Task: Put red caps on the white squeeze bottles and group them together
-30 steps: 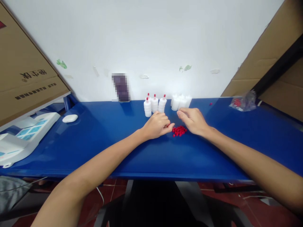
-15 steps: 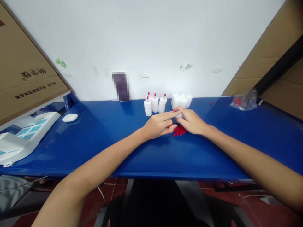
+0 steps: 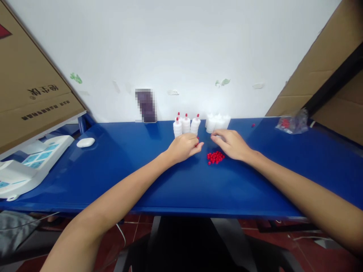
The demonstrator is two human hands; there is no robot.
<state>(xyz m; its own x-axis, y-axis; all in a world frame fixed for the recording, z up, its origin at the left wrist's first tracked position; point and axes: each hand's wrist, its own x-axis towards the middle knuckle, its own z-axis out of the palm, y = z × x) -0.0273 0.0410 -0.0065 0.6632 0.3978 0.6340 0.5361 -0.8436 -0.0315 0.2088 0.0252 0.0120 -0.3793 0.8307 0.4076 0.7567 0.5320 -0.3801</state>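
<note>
Two bare hands over a blue tabletop [image 3: 170,189], on either side of a small heap of red caps [image 3: 216,157].
The left hand [image 3: 183,148] is in front of the red-tipped white bottles [image 3: 186,124], its fingers curled around a red piece [image 3: 197,138], mostly hidden; whether the hand touches the bottles cannot be told. The right hand [image 3: 231,143], near the heap, has its fingers bent inward, thumb below; whether they pinch anything cannot be told. Behind it, plain white bottles [image 3: 217,123] stand clustered by the wall [image 3: 198,49]; farther right lie a lone red cap [image 3: 253,125] and a clear bag [image 3: 297,122] with red contents.
</note>
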